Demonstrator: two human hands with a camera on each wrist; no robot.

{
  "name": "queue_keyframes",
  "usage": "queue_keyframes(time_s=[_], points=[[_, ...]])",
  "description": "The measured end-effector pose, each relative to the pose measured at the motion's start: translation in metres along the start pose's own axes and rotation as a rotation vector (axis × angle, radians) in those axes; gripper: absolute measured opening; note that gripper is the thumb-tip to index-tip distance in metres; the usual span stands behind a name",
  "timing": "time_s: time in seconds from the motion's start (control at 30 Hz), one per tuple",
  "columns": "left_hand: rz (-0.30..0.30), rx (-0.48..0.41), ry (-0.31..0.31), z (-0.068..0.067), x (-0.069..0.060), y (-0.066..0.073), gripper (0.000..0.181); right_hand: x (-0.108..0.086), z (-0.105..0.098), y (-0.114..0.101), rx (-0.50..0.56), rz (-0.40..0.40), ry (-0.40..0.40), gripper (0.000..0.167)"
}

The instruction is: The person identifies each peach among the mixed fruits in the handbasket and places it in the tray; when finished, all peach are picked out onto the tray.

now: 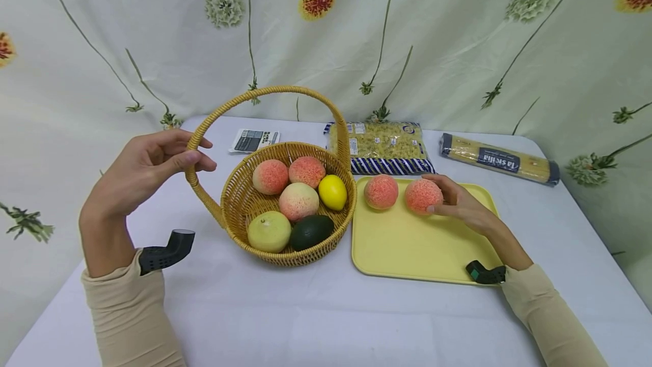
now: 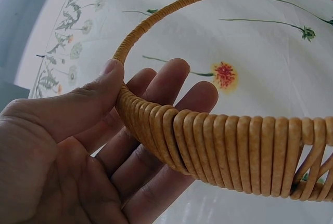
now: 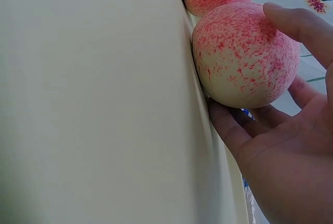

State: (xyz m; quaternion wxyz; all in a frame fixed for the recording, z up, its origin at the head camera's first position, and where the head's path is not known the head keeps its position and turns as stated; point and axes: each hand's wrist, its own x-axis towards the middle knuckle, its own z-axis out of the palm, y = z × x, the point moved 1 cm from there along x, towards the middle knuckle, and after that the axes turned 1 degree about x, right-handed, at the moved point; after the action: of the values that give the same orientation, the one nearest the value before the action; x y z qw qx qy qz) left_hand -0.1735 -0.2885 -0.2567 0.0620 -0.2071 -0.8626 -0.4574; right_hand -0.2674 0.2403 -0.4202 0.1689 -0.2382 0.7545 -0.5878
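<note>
Holding the handle [image 1: 277,89] of a wicker basket [image 1: 287,259] with the left hand [image 1: 145,169], thumb to one side and fingers loosely curled behind; pinching a pink peach [image 1: 421,196] between thumb and fingers of the right hand [image 1: 462,205], parted by the fruit's width, apparently against a yellow tray [image 1: 423,242] just beneath that grip. Pictured with a second peach [image 1: 381,192] on the tray, just left of the right-hand grip; with three more peaches [image 1: 298,201], a lemon [image 1: 333,192], a yellow-green fruit [image 1: 269,231] and a dark green fruit [image 1: 311,232] in the basket, right of the left-hand grip.
</note>
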Motion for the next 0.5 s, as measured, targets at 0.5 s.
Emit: queue_keyframes(time_s=[0.5], points=[[0.016,-0.008,0.0,0.0,0.0,-0.0005,0.017,-0.002,-0.0001,-0.005,-0.041,-0.02,0.024,0.06]])
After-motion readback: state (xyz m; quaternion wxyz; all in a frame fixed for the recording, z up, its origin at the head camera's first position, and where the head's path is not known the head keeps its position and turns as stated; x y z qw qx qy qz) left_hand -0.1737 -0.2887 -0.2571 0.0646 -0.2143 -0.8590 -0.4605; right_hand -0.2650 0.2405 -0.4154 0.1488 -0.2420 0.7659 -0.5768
